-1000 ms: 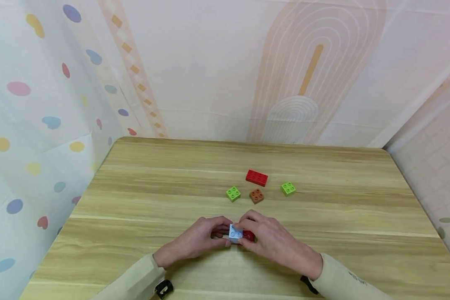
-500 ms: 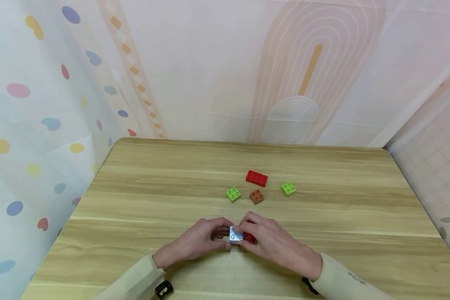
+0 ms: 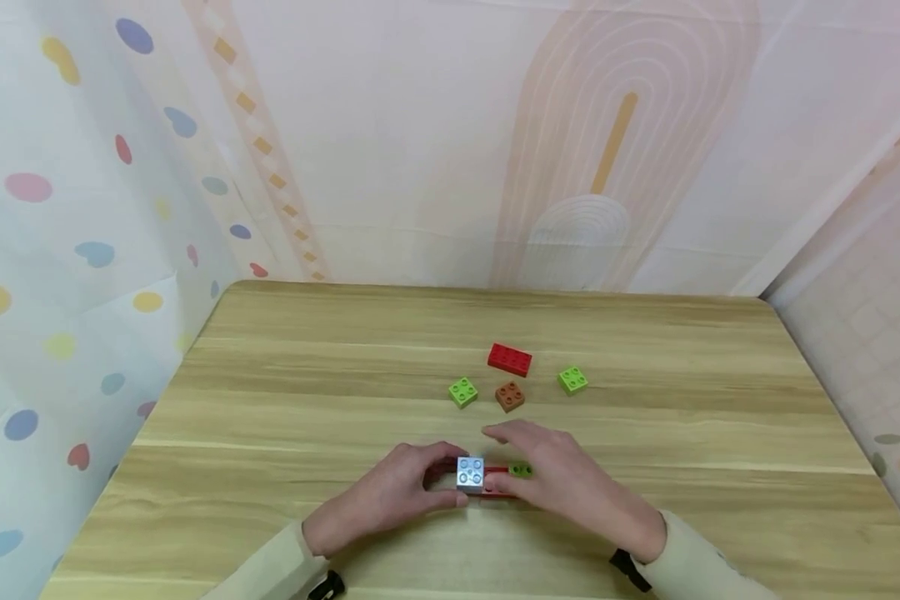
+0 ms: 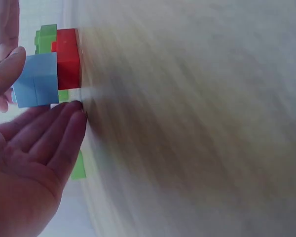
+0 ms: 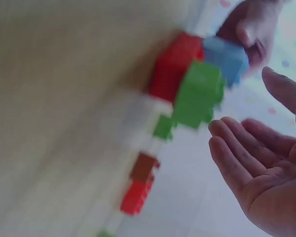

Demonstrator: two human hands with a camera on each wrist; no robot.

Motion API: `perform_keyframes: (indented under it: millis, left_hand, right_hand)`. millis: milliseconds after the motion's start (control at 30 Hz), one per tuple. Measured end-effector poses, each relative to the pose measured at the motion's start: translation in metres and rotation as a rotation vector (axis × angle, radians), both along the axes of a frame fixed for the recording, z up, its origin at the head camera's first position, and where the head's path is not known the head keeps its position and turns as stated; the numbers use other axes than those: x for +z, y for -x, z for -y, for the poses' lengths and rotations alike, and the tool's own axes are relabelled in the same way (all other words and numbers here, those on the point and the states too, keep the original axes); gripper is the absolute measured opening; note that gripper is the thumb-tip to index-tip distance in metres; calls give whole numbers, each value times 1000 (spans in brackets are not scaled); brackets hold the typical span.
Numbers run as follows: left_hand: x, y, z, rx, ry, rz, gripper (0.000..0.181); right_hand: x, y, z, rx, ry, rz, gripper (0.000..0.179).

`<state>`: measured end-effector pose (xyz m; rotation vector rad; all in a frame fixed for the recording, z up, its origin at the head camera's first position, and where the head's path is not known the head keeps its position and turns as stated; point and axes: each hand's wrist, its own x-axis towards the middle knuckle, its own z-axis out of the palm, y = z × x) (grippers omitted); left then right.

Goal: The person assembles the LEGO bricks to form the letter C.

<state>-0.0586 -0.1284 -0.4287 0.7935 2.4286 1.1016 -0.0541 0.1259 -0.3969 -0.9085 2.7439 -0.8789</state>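
Note:
A pale-blue brick (image 3: 470, 472) stands on the left end of a red brick (image 3: 497, 492), and a green brick (image 3: 521, 470) sits on the red one's right end. My left hand (image 3: 390, 492) surrounds the blue brick loosely, thumb on the near side and fingers on the far side. In the left wrist view, its fingers (image 4: 44, 138) stretch out fairly straight beside the blue brick (image 4: 37, 81). My right hand (image 3: 562, 479) is spread above the right part of the stack. The right wrist view shows its palm (image 5: 271, 192) holding nothing, apart from the green brick (image 5: 197, 96).
Farther back on the wooden table (image 3: 307, 367) lie a long red brick (image 3: 509, 360), a brown brick (image 3: 510, 396), a green brick (image 3: 462, 392) and another green brick (image 3: 572, 380). A printed curtain (image 3: 405, 150) rises behind the table's far edge.
My right hand has let go of the blue brick, opened and drawn back to the right, uncovering the green brick. My left hand stays about the stack. The head view has shifted slightly.

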Motion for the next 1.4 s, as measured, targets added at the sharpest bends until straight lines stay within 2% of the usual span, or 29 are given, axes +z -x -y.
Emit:
perform_keyframes:
  millis: [167,300,500,867,1133,1400]
  left_hand:
    - [4,-1,-2,34,9,11,52]
    - [5,-1,-3,26,-26,26,45]
    - [5,-1,-5,22,-59,25,35]
    - [3,2,-14,31,-48,-37,36]
    - [2,4,-20,43,-53,-39,37]
    - [1,3,-20,42,-58,-32,39]
  right_hand:
    - [3,12,-23,-41,25,-102,46]
    - [1,25,-41,-84,19,-109,46]
    - [-4,46,-68,-113,-3,-79,48]
    - [-8,77,-99,-64,-36,48,58]
    - [-16,90,-107,-40,-67,47,56]
    - [-20,93,-105,-86,-115,15,40]
